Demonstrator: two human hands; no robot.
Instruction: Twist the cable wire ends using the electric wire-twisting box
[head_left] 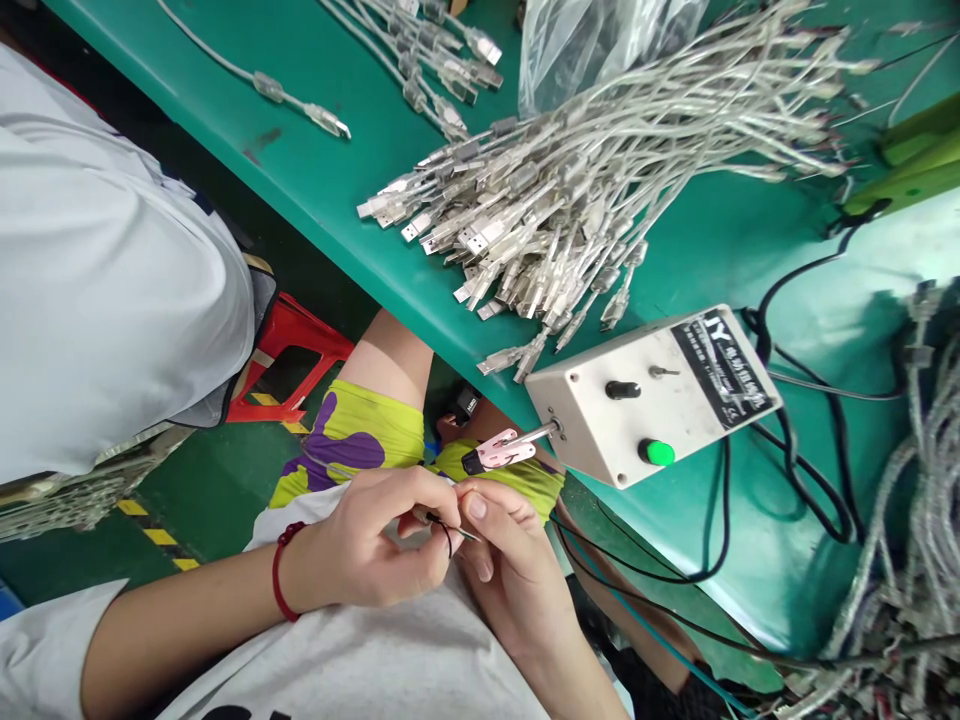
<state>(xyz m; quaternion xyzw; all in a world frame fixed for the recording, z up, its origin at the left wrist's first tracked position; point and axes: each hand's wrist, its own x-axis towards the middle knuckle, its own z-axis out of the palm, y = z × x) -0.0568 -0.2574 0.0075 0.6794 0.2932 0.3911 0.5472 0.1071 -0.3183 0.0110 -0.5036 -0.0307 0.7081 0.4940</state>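
Observation:
My left hand point(382, 535), with a red cord bracelet on its wrist, is closed in a pinch in front of my shirt. Thin dark wires point(448, 535) stick out between its fingers. My right hand point(504, 555) meets it, thumb and forefinger pressed together at the tips of these wires. A grey cable point(330, 465) appears to run over my lap to the left hand; how it joins the wires is hidden by the fingers. Just above the hands, a pink clamp-like head point(501, 452) on a metal shaft juts from a white control box point(652, 390) with a green button.
A big pile of clear-sheathed USB cables point(540, 220) covers the green table point(300, 200), beside a plastic bag point(600, 50). More cables point(922, 560) lie at right. Black cords point(817, 470) trail from the box. Another person in white point(112, 270) sits at left by a red stool point(289, 350).

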